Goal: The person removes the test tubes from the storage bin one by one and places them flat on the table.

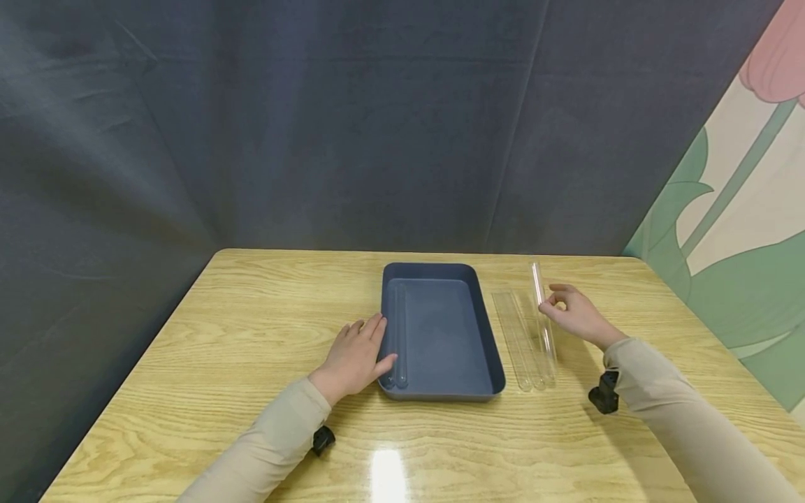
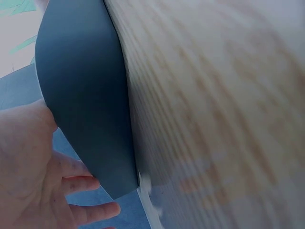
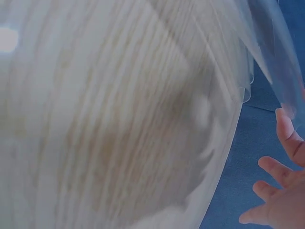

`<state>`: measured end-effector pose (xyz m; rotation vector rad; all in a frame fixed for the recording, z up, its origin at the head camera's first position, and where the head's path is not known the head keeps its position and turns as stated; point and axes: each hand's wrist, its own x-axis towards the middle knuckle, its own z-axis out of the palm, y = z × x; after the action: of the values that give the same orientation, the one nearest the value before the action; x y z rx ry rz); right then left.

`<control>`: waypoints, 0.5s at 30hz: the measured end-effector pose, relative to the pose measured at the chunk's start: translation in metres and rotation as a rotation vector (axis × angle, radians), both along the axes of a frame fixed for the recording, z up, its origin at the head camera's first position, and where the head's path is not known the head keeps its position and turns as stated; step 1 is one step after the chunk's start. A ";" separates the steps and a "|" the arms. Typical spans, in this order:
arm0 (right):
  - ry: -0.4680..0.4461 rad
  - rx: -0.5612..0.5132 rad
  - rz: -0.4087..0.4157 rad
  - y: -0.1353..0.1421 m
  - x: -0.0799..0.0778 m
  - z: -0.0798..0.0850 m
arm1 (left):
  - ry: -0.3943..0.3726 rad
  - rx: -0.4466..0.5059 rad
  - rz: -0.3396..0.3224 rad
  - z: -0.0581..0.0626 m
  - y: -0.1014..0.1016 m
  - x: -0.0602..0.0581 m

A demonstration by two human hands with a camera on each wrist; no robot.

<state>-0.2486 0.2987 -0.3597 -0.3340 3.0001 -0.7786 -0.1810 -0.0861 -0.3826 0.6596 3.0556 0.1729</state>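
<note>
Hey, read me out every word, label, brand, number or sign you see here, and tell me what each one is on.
None: I can't read any text in these views.
No lettering shows on the blue tray, nor on the clear tube in the right hand.
Any marking on the black wrist device is too small to read.
</note>
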 end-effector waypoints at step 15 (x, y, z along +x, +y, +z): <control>-0.014 0.004 0.010 0.003 -0.001 -0.012 | -0.003 0.004 0.004 0.000 0.001 0.000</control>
<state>-0.2497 0.3014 -0.3716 -0.3423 2.9842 -0.7712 -0.1809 -0.0855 -0.3829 0.6527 3.0549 0.1794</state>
